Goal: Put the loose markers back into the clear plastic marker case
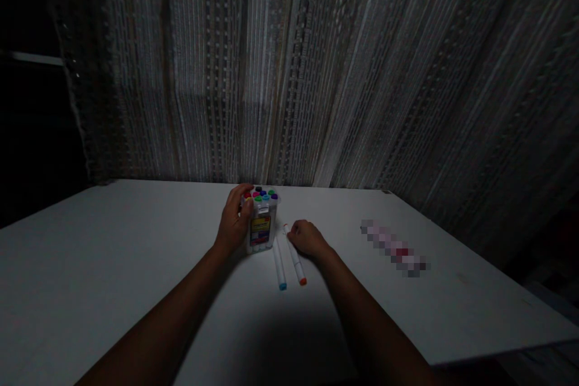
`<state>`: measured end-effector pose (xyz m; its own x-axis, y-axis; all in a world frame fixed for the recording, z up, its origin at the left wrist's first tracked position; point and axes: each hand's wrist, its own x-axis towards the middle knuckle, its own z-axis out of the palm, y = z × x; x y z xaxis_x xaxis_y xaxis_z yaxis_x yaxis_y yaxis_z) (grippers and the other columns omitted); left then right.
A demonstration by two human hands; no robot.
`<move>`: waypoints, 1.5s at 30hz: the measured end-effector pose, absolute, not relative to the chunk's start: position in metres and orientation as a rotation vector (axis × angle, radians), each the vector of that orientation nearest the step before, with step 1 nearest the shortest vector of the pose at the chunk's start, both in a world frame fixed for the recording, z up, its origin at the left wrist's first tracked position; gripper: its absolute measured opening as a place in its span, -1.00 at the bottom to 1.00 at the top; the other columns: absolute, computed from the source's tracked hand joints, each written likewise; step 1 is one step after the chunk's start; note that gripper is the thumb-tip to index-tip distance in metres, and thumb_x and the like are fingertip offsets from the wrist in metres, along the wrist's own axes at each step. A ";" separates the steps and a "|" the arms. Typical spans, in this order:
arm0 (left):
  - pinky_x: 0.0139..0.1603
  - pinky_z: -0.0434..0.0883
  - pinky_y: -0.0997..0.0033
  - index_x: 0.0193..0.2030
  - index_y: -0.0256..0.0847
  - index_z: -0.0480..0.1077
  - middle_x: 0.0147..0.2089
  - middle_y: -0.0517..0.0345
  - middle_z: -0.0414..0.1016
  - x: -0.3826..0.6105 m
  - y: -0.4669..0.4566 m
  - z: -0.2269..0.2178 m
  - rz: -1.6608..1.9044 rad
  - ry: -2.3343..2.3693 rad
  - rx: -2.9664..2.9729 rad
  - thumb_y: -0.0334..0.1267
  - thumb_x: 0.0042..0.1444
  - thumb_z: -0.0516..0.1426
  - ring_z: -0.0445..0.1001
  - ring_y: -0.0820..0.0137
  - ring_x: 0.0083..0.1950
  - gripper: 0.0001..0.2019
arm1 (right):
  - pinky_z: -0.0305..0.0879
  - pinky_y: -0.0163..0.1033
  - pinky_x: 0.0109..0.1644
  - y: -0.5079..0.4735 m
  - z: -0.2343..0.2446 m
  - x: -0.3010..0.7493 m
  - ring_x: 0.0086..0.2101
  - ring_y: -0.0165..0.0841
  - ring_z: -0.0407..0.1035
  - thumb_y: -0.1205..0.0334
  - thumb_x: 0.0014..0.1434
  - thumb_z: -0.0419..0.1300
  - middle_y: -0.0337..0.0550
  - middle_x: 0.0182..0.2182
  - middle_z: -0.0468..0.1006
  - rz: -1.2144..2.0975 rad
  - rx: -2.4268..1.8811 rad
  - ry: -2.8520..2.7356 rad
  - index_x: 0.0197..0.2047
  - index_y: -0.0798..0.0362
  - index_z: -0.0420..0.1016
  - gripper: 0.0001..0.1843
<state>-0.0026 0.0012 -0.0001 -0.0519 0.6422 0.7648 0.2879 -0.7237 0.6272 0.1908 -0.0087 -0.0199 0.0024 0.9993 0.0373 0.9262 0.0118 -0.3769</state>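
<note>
Left hand [234, 222] wrapped round left side of box [261, 228], holding it. Box upright, coloured caps on top. Right hand [306, 237] loosely curled, fingertips at far end of orange marker [295, 258]; can't tell if gripped. Blue marker [279, 266] flat just left of it, far end by box. White counter [90, 265], dim room, curtain [316, 72] behind. Box mid-counter, just left of right hand.

The left hand [234, 222] grips a clear plastic marker box [261, 223]; the right hand [306, 236] touches a white orange-capped marker [295, 255] beside it.
</note>
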 end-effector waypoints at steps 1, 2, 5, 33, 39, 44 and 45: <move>0.13 0.22 0.21 -0.05 -0.23 0.28 -0.02 -0.01 0.31 -0.003 0.001 0.000 1.846 0.997 1.951 0.03 0.15 -0.10 0.28 0.25 0.06 -0.59 | 0.14 -0.30 -0.28 -0.008 -0.020 0.191 -0.25 -0.29 0.38 0.21 0.05 0.09 0.03 -0.23 0.53 0.346 -1.992 -1.992 -0.26 0.14 0.48 -0.76; 0.13 0.22 0.21 -0.05 -0.23 0.28 -0.02 -0.01 0.31 -0.002 0.001 0.000 1.845 0.996 1.953 0.03 0.15 -0.10 0.28 0.25 0.06 -0.59 | 0.15 -0.29 -0.26 -0.008 -0.021 0.191 -0.23 -0.28 0.38 0.21 0.06 0.09 0.05 -0.21 0.52 0.341 -1.992 -1.987 -0.23 0.14 0.47 -0.75; 0.12 0.22 0.21 -0.05 -0.23 0.28 -0.02 -0.01 0.31 -0.002 0.001 0.000 1.842 0.995 1.947 0.03 0.15 -0.09 0.29 0.24 0.06 -0.58 | 0.16 -0.27 -0.20 -0.008 -0.023 0.191 -0.17 -0.25 0.37 0.22 0.06 0.07 0.08 -0.15 0.50 0.340 -1.978 -1.991 -0.13 0.15 0.44 -0.68; 0.13 0.23 0.20 -0.04 -0.22 0.27 -0.01 -0.01 0.30 0.000 0.000 0.001 1.830 1.016 1.953 0.04 0.15 -0.11 0.29 0.25 0.06 -0.57 | 0.17 -0.31 -0.28 -0.008 -0.026 0.194 -0.27 -0.31 0.35 0.25 -0.05 0.12 -0.02 -0.19 0.49 0.480 -1.859 -2.109 0.01 0.15 0.37 -0.50; 0.13 0.23 0.22 -0.04 -0.22 0.28 0.00 0.00 0.31 0.000 0.000 0.001 1.838 1.014 1.944 0.05 0.14 -0.11 0.29 0.25 0.07 -0.57 | 0.14 -0.32 -0.27 -0.009 -0.026 0.194 -0.27 -0.34 0.33 0.27 -0.01 0.10 -0.05 -0.19 0.48 0.465 -1.856 -2.117 -0.07 0.10 0.40 -0.62; 0.12 0.24 0.20 -0.04 -0.22 0.29 -0.01 0.00 0.31 -0.001 -0.001 0.001 1.835 1.015 1.946 0.05 0.14 -0.11 0.30 0.24 0.06 -0.57 | 0.13 -0.32 -0.29 -0.009 -0.026 0.194 -0.29 -0.34 0.33 0.27 0.03 0.07 -0.06 -0.23 0.49 0.467 -1.847 -2.125 -0.11 0.10 0.41 -0.68; 0.12 0.24 0.20 -0.04 -0.22 0.28 -0.01 0.00 0.31 -0.001 -0.001 0.001 1.834 1.020 1.946 0.05 0.14 -0.11 0.30 0.24 0.06 -0.57 | 0.13 -0.32 -0.29 -0.009 -0.026 0.194 -0.29 -0.35 0.33 0.27 0.04 0.07 -0.06 -0.23 0.49 0.469 -1.849 -2.125 -0.11 0.10 0.41 -0.69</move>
